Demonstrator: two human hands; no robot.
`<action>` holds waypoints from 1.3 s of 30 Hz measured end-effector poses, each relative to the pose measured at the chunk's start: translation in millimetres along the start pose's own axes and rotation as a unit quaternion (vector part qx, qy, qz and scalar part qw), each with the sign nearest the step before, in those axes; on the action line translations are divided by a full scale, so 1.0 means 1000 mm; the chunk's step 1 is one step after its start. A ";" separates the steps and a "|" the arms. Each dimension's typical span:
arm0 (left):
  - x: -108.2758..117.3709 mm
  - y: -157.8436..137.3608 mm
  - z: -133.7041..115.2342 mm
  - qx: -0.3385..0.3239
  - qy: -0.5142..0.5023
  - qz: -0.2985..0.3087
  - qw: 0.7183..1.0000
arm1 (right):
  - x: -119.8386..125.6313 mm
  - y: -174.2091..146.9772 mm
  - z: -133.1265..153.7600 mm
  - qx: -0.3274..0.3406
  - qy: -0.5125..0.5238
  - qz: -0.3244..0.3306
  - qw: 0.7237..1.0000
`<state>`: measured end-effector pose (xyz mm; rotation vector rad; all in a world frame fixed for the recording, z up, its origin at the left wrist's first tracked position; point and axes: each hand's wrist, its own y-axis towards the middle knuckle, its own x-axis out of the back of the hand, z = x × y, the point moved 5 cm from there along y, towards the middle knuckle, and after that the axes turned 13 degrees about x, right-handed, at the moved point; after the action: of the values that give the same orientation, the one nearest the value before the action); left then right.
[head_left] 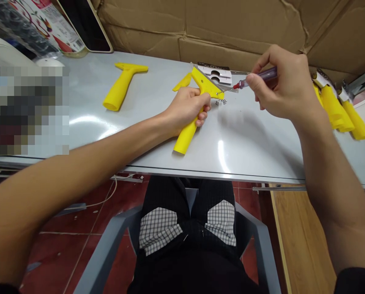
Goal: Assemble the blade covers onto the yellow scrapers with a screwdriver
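Left hand [191,107] wraps the handle of a yellow scraper [207,85], above the middle of the grey table [255,151]. Right hand [288,83] grips a screwdriver [267,74], fingers closed on its handle; tip at one end of the scraper's head. Small screws [224,101] lie just beside. Second yellow scraper piece [123,85] rests well apart, leftward.

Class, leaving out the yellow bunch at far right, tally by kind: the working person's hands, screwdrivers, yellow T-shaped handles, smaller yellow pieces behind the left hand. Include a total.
Hands: 2
Screwdriver: 1
Yellow T-shaped handles: 2
Smaller yellow piece: 1
Total: 6
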<state>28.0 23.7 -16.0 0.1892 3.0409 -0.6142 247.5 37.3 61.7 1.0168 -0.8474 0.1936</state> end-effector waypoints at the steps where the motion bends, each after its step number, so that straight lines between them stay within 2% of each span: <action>1: 0.000 0.000 0.000 0.000 -0.003 0.000 1.000 | 0.000 0.000 0.000 0.000 -0.004 0.001 1.000; 7: -0.001 -0.001 0.000 0.004 -0.007 -0.002 1.000 | -0.001 0.001 0.004 0.013 0.032 0.018 0.999; 13: -0.001 -0.001 0.000 0.006 -0.003 -0.004 1.000 | 0.001 0.002 0.000 0.013 -0.031 0.003 0.999; 18: -0.002 -0.001 0.000 -0.001 -0.010 0.003 1.000 | 0.000 0.000 0.002 0.020 0.021 0.020 0.999; 24: -0.002 -0.001 0.001 -0.003 -0.016 0.004 1.000 | 0.002 -0.001 0.003 0.022 -0.051 0.033 0.998; 28: -0.002 -0.001 0.000 -0.002 -0.016 0.004 1.000 | 0.001 -0.001 0.006 0.025 -0.012 0.036 0.999; 34: -0.002 -0.002 0.000 0.000 -0.012 0.003 1.000 | 0.002 0.000 0.004 0.019 -0.058 0.033 0.998; 39: -0.001 0.000 0.000 0.003 -0.003 0.004 1.000 | 0.002 0.000 0.007 0.017 -0.025 0.045 0.999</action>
<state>29.4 23.1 -16.3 0.2000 3.0309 -0.6236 244.9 31.2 64.9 1.0201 -0.9398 0.2612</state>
